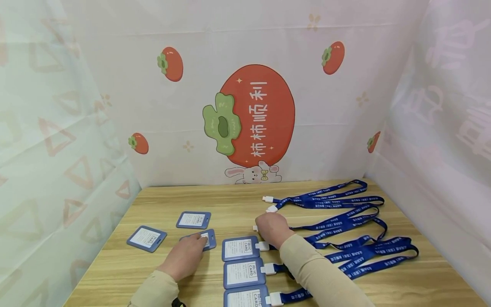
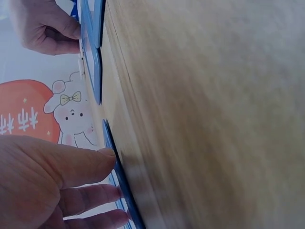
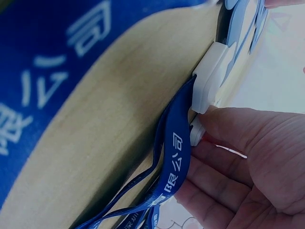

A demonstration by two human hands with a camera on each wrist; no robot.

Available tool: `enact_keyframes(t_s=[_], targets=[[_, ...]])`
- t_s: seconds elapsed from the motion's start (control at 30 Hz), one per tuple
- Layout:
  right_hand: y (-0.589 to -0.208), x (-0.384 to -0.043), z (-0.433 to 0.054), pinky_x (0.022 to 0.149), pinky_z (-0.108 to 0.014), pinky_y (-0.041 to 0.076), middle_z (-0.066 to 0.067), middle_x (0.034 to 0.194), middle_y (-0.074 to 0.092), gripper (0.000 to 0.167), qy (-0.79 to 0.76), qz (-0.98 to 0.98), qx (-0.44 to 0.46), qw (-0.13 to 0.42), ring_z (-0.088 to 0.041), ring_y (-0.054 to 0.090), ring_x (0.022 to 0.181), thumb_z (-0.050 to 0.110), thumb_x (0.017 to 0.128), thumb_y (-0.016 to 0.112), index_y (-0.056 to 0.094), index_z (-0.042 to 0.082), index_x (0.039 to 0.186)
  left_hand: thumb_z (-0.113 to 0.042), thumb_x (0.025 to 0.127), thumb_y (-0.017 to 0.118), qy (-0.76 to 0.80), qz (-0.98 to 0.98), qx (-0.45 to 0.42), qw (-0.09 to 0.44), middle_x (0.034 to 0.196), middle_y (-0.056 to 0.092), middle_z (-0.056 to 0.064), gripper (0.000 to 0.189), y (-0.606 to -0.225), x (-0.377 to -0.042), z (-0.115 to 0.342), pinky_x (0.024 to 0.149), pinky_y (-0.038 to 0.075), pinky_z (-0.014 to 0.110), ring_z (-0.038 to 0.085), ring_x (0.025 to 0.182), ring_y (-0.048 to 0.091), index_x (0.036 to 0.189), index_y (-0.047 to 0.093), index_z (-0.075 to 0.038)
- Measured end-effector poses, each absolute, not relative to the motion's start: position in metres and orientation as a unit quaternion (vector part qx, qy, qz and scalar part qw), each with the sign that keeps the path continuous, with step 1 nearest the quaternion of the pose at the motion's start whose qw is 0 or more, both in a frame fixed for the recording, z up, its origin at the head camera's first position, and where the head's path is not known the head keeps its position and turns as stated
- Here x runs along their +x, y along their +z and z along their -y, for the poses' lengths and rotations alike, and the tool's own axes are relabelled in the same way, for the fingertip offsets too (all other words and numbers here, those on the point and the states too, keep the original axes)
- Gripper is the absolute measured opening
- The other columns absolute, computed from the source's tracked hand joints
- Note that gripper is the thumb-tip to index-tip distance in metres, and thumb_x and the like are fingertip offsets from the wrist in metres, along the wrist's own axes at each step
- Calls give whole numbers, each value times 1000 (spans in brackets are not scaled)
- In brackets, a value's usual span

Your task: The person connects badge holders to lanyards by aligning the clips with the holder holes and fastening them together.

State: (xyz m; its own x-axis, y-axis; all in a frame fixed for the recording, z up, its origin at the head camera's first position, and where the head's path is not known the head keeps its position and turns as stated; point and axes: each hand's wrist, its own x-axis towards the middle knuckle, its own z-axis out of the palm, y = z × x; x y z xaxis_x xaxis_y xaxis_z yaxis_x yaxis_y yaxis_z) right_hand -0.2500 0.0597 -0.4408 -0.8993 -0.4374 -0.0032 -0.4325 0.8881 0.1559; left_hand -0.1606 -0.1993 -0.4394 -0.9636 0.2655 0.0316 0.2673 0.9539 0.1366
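My left hand [image 1: 188, 256] rests on a blue card holder [image 1: 210, 239] lying on the table, its fingertips on the face. In the left wrist view the thumb [image 2: 90, 164] touches the holder's near edge. My right hand [image 1: 274, 230] pinches the white clip [image 3: 196, 134] of a blue lanyard, thumb and index finger at its sides. That clip's end [image 1: 255, 228] shows left of the hand in the head view. Just in front, a card holder [image 1: 238, 248] is joined to a lanyard by another white clip [image 3: 209, 76].
Two loose card holders [image 1: 193, 219] [image 1: 147, 238] lie at the left. Two more holders with lanyards [image 1: 242, 273] [image 1: 245, 297] lie in a column at the front. Several blue lanyards [image 1: 341, 200] spread over the right side of the wooden table [image 1: 230, 200]. Printed cloth walls [image 1: 184, 128] surround it.
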Motion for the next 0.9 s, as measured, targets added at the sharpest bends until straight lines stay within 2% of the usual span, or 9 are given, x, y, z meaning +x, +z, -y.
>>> enact_keyframes(t_s=[0.43,0.9], targets=[[-441,-249,-60,67,-35,64,-2,76,70,10,-69,972,222,17,-14,60,63,11,97,71,76,13,89,-3,101,61,-69,988,-136,3,131,66,27,24,-438,-167,195,100,57,58,45,115,67,124,68,4],[-439,-248,-59,69,-34,64,-1,76,70,10,-64,973,221,9,-13,60,64,12,98,71,77,13,90,0,104,54,-67,989,-132,-10,137,63,28,28,-440,-175,191,105,52,61,48,123,63,129,66,3]])
